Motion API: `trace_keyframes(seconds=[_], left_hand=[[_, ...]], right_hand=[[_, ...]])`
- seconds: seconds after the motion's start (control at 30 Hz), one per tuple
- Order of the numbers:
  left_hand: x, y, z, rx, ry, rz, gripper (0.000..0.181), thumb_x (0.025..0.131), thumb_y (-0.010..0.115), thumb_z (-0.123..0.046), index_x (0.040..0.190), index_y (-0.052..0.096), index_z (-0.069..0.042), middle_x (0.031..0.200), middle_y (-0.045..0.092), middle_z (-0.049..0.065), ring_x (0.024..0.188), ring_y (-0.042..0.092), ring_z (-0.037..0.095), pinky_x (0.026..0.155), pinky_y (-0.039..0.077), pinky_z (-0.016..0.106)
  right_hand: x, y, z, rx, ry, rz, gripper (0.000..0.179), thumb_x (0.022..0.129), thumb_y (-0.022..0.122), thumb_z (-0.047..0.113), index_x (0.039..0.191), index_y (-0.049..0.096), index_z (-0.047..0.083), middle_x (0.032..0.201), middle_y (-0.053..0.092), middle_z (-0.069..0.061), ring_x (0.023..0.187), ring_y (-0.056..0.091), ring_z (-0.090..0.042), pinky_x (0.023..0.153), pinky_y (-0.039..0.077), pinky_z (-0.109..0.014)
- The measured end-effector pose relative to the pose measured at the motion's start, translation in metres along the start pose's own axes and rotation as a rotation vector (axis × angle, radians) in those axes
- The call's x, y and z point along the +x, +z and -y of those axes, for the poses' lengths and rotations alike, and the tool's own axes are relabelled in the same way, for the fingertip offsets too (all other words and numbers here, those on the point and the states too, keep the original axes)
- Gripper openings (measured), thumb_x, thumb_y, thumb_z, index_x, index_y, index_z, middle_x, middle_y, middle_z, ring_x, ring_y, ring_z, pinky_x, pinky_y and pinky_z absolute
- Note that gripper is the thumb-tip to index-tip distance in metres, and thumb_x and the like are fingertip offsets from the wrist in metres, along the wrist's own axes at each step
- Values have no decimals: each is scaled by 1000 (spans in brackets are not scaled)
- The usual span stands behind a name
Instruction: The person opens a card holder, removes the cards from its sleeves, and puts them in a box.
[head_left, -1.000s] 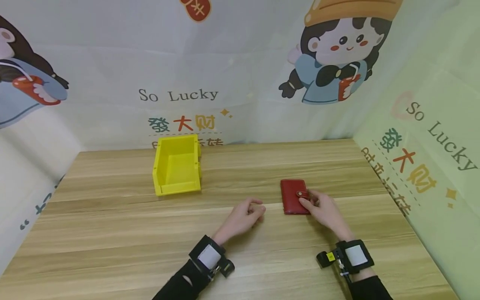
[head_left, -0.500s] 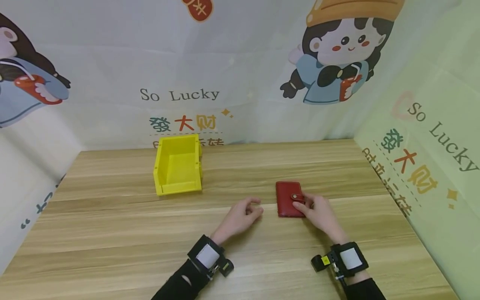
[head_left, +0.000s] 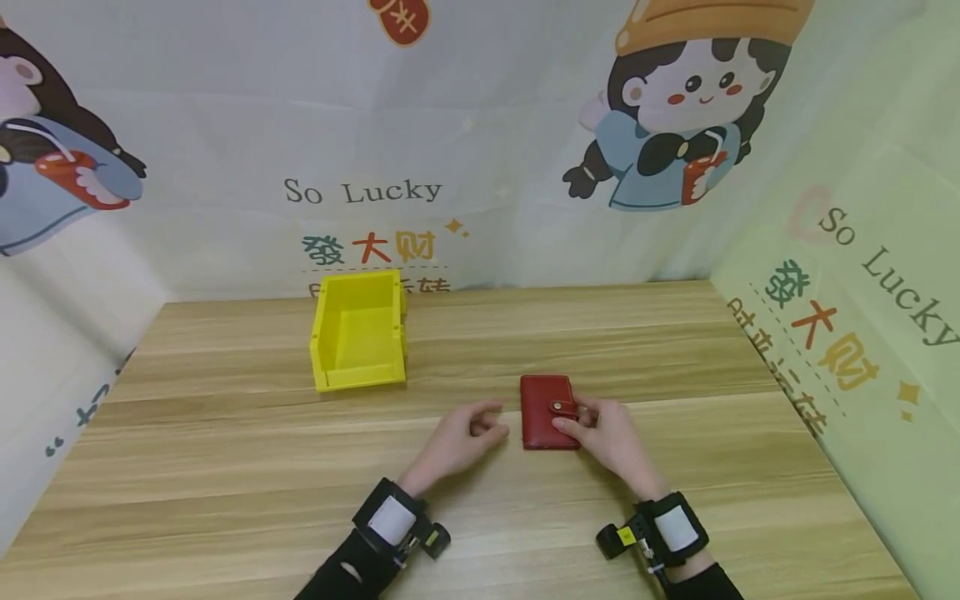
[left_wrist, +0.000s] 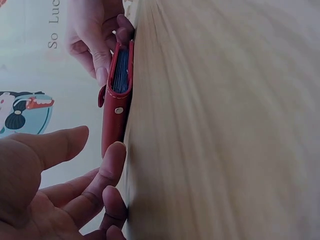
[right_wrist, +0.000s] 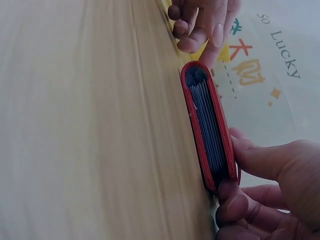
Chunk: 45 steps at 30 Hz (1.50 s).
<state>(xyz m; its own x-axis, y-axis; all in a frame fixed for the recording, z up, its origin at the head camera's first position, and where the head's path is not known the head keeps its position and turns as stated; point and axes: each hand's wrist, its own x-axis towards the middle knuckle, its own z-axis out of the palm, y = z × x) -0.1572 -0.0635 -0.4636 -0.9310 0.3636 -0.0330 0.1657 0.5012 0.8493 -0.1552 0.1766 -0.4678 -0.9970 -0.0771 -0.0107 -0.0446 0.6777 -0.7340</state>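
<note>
A red card holder [head_left: 546, 417] with a snap strap lies flat in front of the person, close over the wooden table. My right hand [head_left: 611, 437] pinches its right edge by the strap, thumb on top and fingers beneath. In the right wrist view, dark sleeves fill the inside of the card holder [right_wrist: 210, 125]. My left hand [head_left: 457, 437] is just left of it, fingers loosely bent and holding nothing. In the left wrist view, the fingertips of the left hand [left_wrist: 75, 185] are right by the spine of the card holder [left_wrist: 116, 115].
A yellow plastic bin [head_left: 360, 333] stands at the back left of the wooden table [head_left: 225, 500], its open top facing up. Printed cloth [head_left: 510, 125] hangs behind the table and along both sides.
My right hand has drawn the card holder leftward and slightly nearer the person. The left hand has shifted a little left, and the bin has stayed put.
</note>
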Motion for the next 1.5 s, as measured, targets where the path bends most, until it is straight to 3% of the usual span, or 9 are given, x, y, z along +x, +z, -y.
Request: trace_keyframes(seconds=[0.13, 0.3, 0.5, 0.67, 0.77, 0.87, 1.1, 1.5], left_hand=[[-3, -6, 4, -6, 7, -19, 40, 95, 68, -17, 129, 62, 4, 104, 74, 15, 86, 62, 17, 76, 49, 25], [-8, -11, 13, 26, 68, -49, 41, 94, 69, -16, 128, 63, 6, 113, 72, 19, 106, 64, 32, 92, 50, 41], [-11, -19, 21, 34, 63, -54, 44, 93, 70, -17, 131, 62, 3, 127, 67, 21, 122, 58, 39, 105, 44, 52], [-17, -29, 26, 59, 63, -21, 56, 92, 71, -21, 141, 54, 1, 152, 46, 24, 145, 33, 49, 117, 23, 67], [-21, -34, 32, 64, 59, 43, 65, 94, 69, -21, 149, 43, 1, 160, 34, 24, 153, 15, 49, 122, 9, 65], [-24, -38, 33, 44, 10, 104, 74, 94, 68, -24, 156, 32, -3, 164, 26, 22, 155, 5, 45, 123, 1, 63], [-28, -42, 33, -3, -72, 126, 82, 94, 69, -32, 160, 24, -12, 167, 8, 23, 153, 1, 51, 117, 5, 72], [-32, -40, 35, -71, -59, 94, 78, 95, 67, -28, 159, 25, -10, 168, 13, 21, 156, 8, 43, 120, 11, 68]], right_hand=[[-1, 6, 4, 29, 22, 8, 56, 88, 78, 20, 133, 59, -7, 69, 61, -3, 62, 48, -11, 57, 37, -22], [-1, 12, 10, 38, 13, 9, 55, 88, 78, 20, 133, 59, -7, 67, 61, -4, 60, 49, -10, 55, 37, -22], [0, 21, 17, 56, -1, 16, 56, 87, 79, 20, 132, 60, -7, 65, 59, -1, 58, 47, -9, 54, 36, -22], [0, 30, 23, 71, -8, 26, 55, 85, 80, 21, 131, 62, -4, 63, 58, 0, 57, 46, -9, 53, 35, -21], [0, 34, 27, 82, -14, 37, 55, 86, 80, 21, 131, 62, -4, 63, 58, 1, 56, 47, -8, 52, 34, -21], [0, 37, 30, 95, -18, 45, 56, 86, 80, 21, 132, 62, -3, 62, 58, 1, 55, 46, -8, 51, 33, -20], [-1, 43, 34, 169, -12, 62, 64, 83, 83, 18, 137, 55, -1, 63, 62, 0, 56, 49, -7, 51, 36, -21], [-2, 51, 36, 244, -73, 116, 46, 84, 81, 19, 119, 56, 4, 64, 59, 0, 56, 47, -5, 52, 34, -19]])
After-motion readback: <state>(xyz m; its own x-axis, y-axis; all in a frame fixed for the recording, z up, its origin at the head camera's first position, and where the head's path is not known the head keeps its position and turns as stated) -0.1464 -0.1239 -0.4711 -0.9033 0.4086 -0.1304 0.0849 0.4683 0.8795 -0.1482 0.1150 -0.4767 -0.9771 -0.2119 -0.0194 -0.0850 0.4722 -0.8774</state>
